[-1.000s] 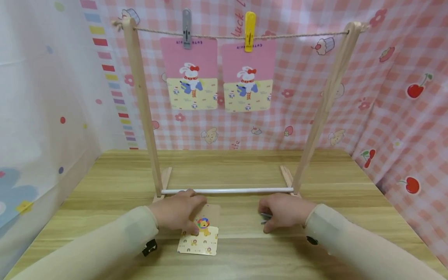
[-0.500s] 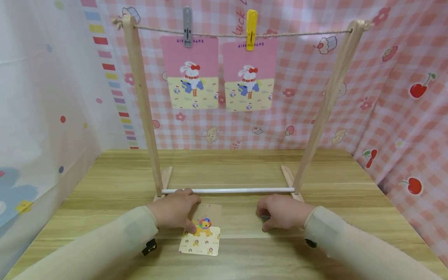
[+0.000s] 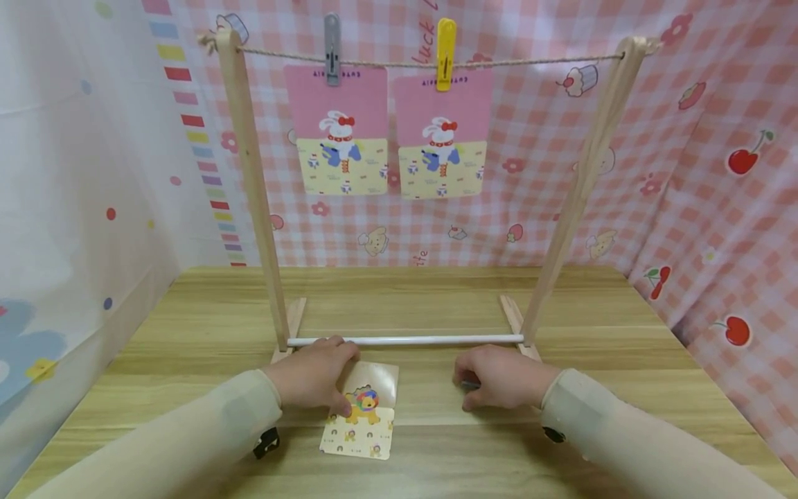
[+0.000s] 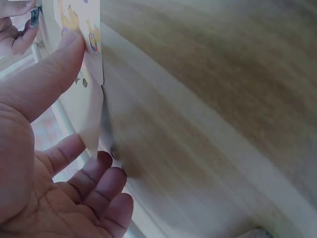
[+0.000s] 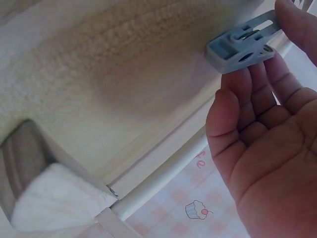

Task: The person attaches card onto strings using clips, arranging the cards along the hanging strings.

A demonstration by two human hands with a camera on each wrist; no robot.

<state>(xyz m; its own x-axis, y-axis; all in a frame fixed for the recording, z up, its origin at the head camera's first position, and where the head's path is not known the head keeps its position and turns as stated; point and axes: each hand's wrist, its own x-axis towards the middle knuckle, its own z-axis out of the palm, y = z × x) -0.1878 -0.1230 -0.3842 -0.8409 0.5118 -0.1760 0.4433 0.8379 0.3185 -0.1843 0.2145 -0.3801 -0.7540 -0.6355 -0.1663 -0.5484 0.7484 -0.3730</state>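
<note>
Card: lion card (image 3: 359, 416) on near desk (image 3: 436, 305), its far edge lifted.
Left hand (image 3: 314, 378): grip pinching card.
Right hand (image 3: 501, 378): grip pinching grey clothespin (image 5: 245, 47).
Writing: "luck" on far cloth (image 3: 426, 31).

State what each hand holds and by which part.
The left hand pinches the lion card at its left edge, thumb on the printed face. The right hand grips a grey clip by its handle end.

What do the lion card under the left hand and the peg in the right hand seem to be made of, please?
The small lion-printed card looks like thin glossy card: its edge lifts and flexes. The grey clothes peg looks like matte moulded plastic, with smooth uniform slots.
</note>
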